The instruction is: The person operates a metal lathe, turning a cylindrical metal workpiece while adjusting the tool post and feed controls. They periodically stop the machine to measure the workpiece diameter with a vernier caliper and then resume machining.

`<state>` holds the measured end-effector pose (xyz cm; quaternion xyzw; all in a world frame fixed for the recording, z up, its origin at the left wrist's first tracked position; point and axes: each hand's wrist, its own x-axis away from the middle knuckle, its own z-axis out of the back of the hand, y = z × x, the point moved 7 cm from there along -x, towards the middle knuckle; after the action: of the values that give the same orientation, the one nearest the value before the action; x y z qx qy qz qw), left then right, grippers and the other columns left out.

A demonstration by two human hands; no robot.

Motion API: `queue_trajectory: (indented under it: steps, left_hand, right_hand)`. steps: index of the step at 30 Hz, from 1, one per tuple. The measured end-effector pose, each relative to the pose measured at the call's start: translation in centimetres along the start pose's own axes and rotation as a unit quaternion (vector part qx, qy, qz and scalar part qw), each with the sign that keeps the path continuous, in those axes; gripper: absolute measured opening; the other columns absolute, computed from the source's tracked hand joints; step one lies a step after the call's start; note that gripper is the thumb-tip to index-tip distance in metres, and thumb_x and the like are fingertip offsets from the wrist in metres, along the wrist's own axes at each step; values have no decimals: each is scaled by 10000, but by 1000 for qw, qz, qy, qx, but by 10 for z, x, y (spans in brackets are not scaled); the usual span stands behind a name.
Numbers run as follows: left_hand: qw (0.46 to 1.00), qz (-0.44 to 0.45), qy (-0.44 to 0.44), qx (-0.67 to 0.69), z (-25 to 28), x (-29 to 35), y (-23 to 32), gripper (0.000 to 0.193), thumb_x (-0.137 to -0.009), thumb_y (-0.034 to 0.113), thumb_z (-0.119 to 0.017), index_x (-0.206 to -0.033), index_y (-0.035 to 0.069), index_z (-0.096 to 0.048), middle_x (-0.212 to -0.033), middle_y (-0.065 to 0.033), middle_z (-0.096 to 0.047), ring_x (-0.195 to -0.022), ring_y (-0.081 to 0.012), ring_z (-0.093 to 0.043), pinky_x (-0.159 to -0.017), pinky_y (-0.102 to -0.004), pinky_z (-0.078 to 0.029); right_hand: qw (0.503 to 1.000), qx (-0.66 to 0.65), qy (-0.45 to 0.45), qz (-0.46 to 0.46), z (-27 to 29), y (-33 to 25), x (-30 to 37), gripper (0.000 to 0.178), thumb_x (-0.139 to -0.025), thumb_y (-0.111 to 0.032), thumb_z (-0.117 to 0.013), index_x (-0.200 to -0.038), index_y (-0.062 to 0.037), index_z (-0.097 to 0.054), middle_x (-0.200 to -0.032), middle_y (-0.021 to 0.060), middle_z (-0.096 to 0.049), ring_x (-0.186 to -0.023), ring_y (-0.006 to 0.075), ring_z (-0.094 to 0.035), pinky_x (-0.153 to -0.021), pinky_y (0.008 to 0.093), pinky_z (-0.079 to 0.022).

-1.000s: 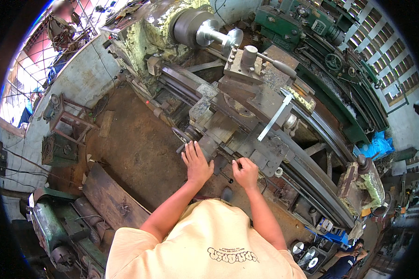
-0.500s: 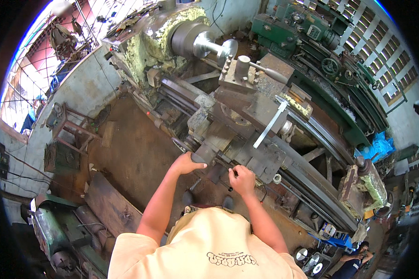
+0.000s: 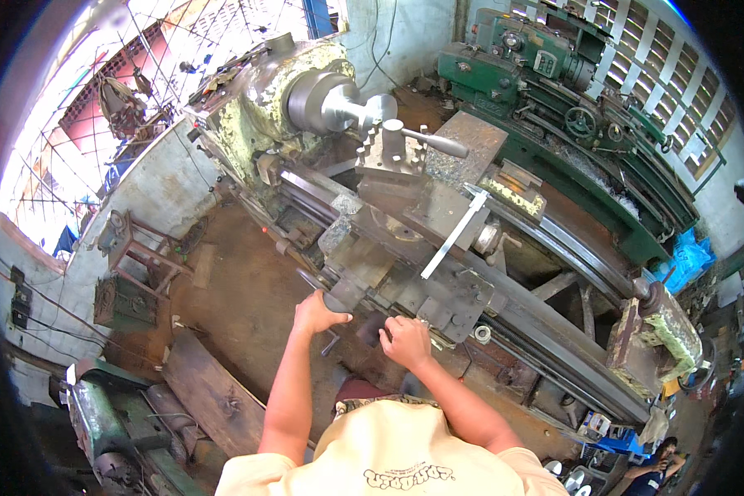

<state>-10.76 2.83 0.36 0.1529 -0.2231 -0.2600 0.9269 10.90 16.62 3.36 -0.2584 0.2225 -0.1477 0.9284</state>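
both hands (image 3: 318, 315) (fingers wrapped) on lathe handwheel (image 3: 339, 302)

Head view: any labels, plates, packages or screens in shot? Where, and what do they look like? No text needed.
Control plate: on the green lathe at the back, small pale rectangle.
Printed emblem: on the person's cream shirt, bottom centre, dark curved lettering.
Small box: on the floor at lower right, pale with blue, too small to tell more.
No screens visible.
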Motion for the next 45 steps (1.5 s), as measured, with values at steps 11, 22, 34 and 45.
queue_trajectory:
  steps: [11,22,34,45]
  left_hand:
    - [988,-6,124,-91,0,22,21,1031,-591,561,-933,-1362,-17,-565,-1311,-219,-674,-1249,-377,-623,-1070,-479,-452]
    - [976,-19,162,-144,-11,31,25,1139,-614,582,-931,-1445,-40,-463,-1423,-209,-586,-1318,-348,-556,-1132,-488,-386]
    - [989,-63,-126,-41,2,-7,4,1137,-694,618,-899,-1386,-177,-472,-1304,-304,-651,-1216,-411,-667,-1009,-469,-555]
    - [819,32,-399,411,-58,-55,-54,745,-882,429,-834,-1432,0,-572,-1352,-113,-657,-1188,-233,-614,-945,-376,-500]
  right_hand:
    - [1000,21,-11,7,0,-1,1,194,-868,-239,-739,-845,-81,-629,-790,126,-664,-760,358,-682,-709,486,-515]
    - [998,68,-15,-10,-8,-1,-3,183,-872,-244,-751,-819,-101,-650,-778,96,-674,-750,341,-684,-699,482,-522]
    - [986,110,81,-98,-6,3,2,207,-861,-237,-778,-777,-98,-650,-772,98,-673,-696,360,-660,-654,484,-521]
    - [969,85,171,-158,2,5,0,183,-838,-177,-796,-787,-67,-659,-758,115,-678,-674,356,-664,-626,461,-527]
